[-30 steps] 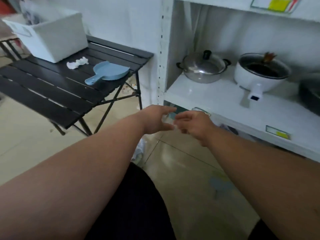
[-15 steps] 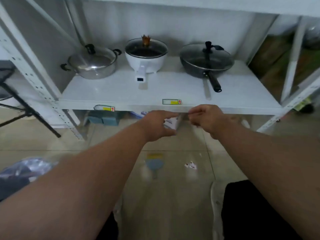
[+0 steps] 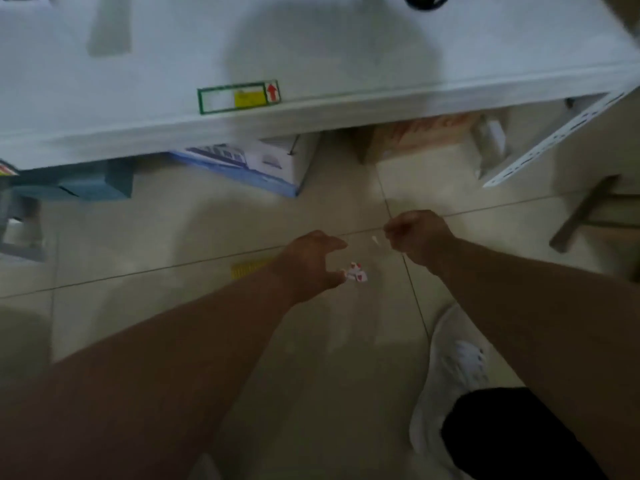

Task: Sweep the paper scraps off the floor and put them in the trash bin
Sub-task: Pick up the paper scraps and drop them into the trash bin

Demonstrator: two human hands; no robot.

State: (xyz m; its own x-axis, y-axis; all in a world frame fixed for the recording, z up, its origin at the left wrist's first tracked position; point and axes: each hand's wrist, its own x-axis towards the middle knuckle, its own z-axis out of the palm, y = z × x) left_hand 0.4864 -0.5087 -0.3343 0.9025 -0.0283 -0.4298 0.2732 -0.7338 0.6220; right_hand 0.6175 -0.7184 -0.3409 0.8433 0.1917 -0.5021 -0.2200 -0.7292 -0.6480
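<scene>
A small cluster of white-and-red paper scraps [image 3: 355, 273] shows against the beige tiled floor, just beyond my left thumb; whether they lie on the tiles or are in the air is unclear. One tiny white scrap [image 3: 375, 240] sits between my two hands. My left hand [image 3: 311, 261] hovers over the floor with thumb and fingers spread and nothing in it. My right hand [image 3: 419, 237] is curled shut, fingertips pinched together; nothing visible between them. No broom, dustpan or trash bin is in view.
A white shelf [image 3: 311, 109] spans the top, with a blue-and-white box [image 3: 249, 168], a brown carton [image 3: 426, 136] and a teal box [image 3: 86, 181] under it. A yellow patch [image 3: 247, 268] marks the floor. My white shoe [image 3: 450, 379] stands at the lower right.
The view has swung from the black table and the pots on the shelf down to the floor. The white paper held between both hands is gone; my left hand has opened and the hands have parted.
</scene>
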